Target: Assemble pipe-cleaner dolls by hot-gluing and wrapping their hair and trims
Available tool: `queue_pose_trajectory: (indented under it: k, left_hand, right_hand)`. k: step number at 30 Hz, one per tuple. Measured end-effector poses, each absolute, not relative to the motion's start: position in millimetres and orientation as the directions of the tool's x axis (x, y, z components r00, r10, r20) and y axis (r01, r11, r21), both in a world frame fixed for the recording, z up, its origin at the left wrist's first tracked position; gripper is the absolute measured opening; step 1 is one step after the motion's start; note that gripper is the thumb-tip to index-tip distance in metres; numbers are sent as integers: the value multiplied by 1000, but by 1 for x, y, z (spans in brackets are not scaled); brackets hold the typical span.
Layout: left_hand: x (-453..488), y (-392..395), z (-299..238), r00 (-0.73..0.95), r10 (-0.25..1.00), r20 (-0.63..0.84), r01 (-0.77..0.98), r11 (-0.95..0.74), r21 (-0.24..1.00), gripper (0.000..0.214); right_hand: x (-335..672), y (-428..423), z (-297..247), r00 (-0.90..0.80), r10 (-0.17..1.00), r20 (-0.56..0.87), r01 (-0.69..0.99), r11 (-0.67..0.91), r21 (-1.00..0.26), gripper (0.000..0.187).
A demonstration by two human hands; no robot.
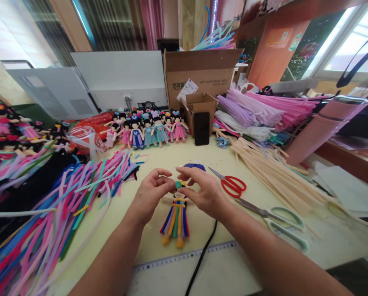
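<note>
A pipe-cleaner doll (175,220) in a striped skirt of blue, yellow, green and red lies on the table with its orange feet toward me. My left hand (154,191) pinches at the left side of the doll's head. From the other side, my right hand (202,189) grips the head between thumb and fingers. A green and yellow piece (179,184) shows on top of the head between my fingertips. Parts of the head and face are covered by my fingers. Just behind my right hand lies a dark blue item (195,167), partly hidden.
Red-handled scissors (233,186) and larger green-handled scissors (273,217) lie at right. A measuring tape (184,258) and black cord (204,250) cross the front. Loose pipe cleaners (79,185) cover the left. Finished dolls (147,131), a phone (201,128) and a pink flask (324,127) stand behind.
</note>
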State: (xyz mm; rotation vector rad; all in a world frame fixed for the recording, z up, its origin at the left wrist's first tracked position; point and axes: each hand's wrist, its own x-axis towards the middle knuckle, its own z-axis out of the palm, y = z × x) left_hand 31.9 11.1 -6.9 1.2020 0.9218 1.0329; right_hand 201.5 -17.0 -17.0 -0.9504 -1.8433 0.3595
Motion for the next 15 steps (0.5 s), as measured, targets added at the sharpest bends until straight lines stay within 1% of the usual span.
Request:
queue_pose_trajectory:
  k: [3, 5, 6, 7, 8, 9, 10, 11, 12, 14, 15]
  left_hand:
    - [31, 12, -7, 308, 951, -8, -40, 21, 999, 30]
    - [29, 14, -8, 288, 957, 43, 125, -82, 989, 22]
    - [28, 15, -9, 277, 957, 82, 258, -156, 953, 19]
    - [28, 16, -12, 274, 954, 119, 410, -227, 883, 19]
    - [27, 17, -14, 279, 950, 142, 555, -280, 783, 21]
    - [28, 17, -18, 287, 946, 152, 672, -312, 671, 25]
    - [29, 17, -21, 298, 943, 150, 750, -328, 574, 28]
    - [31, 17, -25, 308, 940, 147, 790, -338, 511, 31]
    - [33, 16, -28, 318, 937, 147, 803, -348, 484, 33]
    - [37, 15, -33, 335, 932, 138, 792, -358, 494, 34]
    - [38, 14, -34, 336, 935, 110, 784, -343, 517, 33]
  right_hand:
    - [202, -17, -17, -222, 725, 652, 475, 664, -577, 41]
    - [205, -15, -16, -190, 726, 661, 477, 657, -584, 41]
    - [208, -14, -16, -170, 729, 663, 475, 650, -593, 42]
    - [210, -13, -15, -153, 733, 662, 473, 643, -602, 42]
    - [212, -12, -15, -144, 736, 661, 471, 639, -609, 43]
    - [214, -12, -15, -142, 739, 658, 471, 636, -612, 43]
    - [215, -12, -14, -143, 740, 657, 473, 634, -612, 43]
    - [215, -12, -14, -147, 741, 655, 478, 634, -609, 43]
    - [214, -12, -14, -154, 740, 655, 484, 634, -603, 42]
    - [212, -13, -14, -166, 737, 655, 497, 636, -590, 42]
    - [212, -13, -14, -169, 735, 657, 501, 638, -585, 42]
